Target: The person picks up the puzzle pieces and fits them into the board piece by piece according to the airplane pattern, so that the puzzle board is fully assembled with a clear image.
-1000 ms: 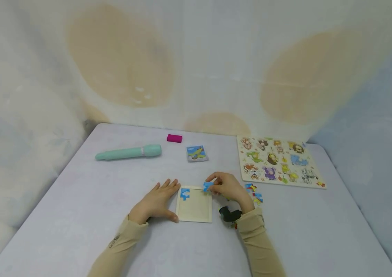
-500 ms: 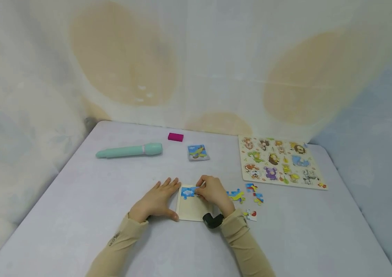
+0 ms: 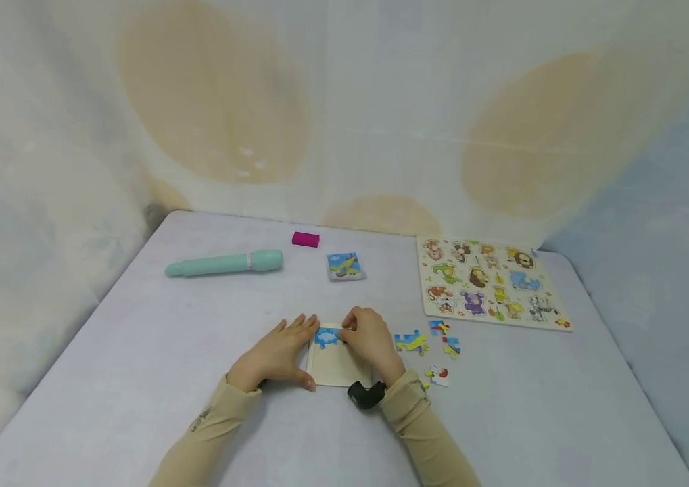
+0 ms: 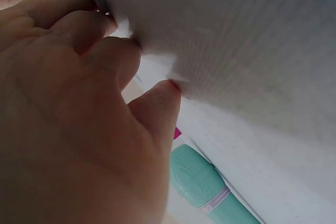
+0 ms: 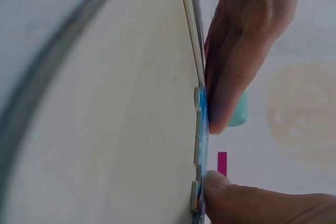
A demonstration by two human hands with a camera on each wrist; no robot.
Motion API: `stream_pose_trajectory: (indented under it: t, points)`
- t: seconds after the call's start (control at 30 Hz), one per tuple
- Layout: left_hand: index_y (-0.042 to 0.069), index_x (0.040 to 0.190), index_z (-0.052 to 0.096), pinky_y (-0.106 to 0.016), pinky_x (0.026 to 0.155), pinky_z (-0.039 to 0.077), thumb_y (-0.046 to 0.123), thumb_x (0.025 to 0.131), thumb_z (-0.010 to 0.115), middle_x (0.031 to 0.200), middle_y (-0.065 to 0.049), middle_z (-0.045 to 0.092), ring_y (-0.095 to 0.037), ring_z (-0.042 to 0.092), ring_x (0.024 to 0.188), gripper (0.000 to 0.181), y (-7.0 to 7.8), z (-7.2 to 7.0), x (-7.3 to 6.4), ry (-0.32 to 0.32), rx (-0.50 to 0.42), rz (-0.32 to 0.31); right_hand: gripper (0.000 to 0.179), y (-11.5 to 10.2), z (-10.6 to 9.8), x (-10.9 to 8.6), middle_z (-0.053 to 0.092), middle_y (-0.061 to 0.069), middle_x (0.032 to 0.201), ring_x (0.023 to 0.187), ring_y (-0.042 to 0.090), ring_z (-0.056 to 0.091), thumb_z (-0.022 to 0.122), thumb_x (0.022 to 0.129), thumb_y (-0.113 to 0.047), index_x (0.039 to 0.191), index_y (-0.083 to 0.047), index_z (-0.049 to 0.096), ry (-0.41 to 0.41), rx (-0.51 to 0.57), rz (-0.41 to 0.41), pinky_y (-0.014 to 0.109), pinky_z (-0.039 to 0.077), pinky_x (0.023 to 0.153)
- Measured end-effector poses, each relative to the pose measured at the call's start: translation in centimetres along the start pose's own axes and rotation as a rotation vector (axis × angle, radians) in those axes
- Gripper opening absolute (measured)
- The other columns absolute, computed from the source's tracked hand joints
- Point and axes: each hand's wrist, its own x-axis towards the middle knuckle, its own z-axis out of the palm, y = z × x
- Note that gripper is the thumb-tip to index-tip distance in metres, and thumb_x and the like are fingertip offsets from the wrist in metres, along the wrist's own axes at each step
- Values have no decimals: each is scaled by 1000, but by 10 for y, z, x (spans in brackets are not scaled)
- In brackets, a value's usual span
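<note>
A shallow wooden puzzle tray (image 3: 339,368) lies in front of me, with joined blue jigsaw pieces (image 3: 326,336) showing a white cloud in its far left corner. My left hand (image 3: 279,355) lies flat and spread along the tray's left edge, fingertips and thumb at the rim. At the far right part of the tray, my right hand (image 3: 371,341) pinches another jigsaw piece, mostly hidden under its fingers. From the right wrist view, a right-hand fingertip (image 5: 231,195) touches the blue row of pieces (image 5: 202,129), and the left hand (image 5: 247,40) stands behind the rim.
Loose jigsaw pieces (image 3: 412,343) lie right of the tray, some partly behind the right wrist. Farther right is an animal peg puzzle board (image 3: 462,312). Toward the back are a small picture packet (image 3: 346,266), a magenta block (image 3: 305,239) and a turquoise microphone-shaped stick (image 3: 225,264).
My right hand has moved left from the tray's right edge with a blue jigsaw piece and set it against the corner piece. The left hand has stayed in place.
</note>
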Motion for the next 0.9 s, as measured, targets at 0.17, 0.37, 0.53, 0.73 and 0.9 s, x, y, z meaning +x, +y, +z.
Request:
stream_pose_trajectory:
  t: [0.17, 0.37, 0.53, 0.73, 0.9]
  points:
    - [2, 151, 30, -57, 121, 13, 43, 65, 87, 160, -13, 24, -33, 18, 150, 111, 1, 3, -1, 1, -38, 8, 18, 16, -26, 2, 65, 6, 88, 72, 14, 58, 68, 89, -22, 100, -8, 68, -132, 136, -10, 23, 47, 60]
    - [3, 151, 29, -55, 122, 12, 42, 65, 87, 161, -12, 23, -32, 18, 150, 112, 2, 4, 0, -3, -15, -7, 30, 64, -80, -7, 66, 16, 108, 95, 26, 64, 62, 95, -25, 117, -4, 63, -106, 114, 30, 34, 54, 74]
    - [4, 152, 28, -54, 122, 11, 42, 65, 88, 161, -10, 23, -30, 17, 151, 112, 1, 2, -1, -1, -7, -16, 37, 102, -109, -20, 64, 23, 117, 108, 38, 60, 63, 94, -22, 122, 1, 59, -4, 67, 183, 46, 52, 85]
    - [5, 152, 28, -54, 122, 11, 42, 65, 87, 161, -10, 22, -30, 16, 151, 112, -2, 2, -2, -3, -12, -17, 38, 120, -115, -26, 61, 23, 120, 109, 37, 59, 70, 87, -13, 122, 0, 60, -17, 97, 238, 46, 51, 88]
    - [6, 152, 28, -53, 123, 10, 41, 66, 87, 162, -9, 22, -29, 15, 151, 111, -2, 2, -3, -2, -17, -22, 36, 116, -110, -22, 63, 17, 103, 90, 25, 58, 73, 82, -6, 117, 1, 64, -41, 61, 177, 34, 50, 74]
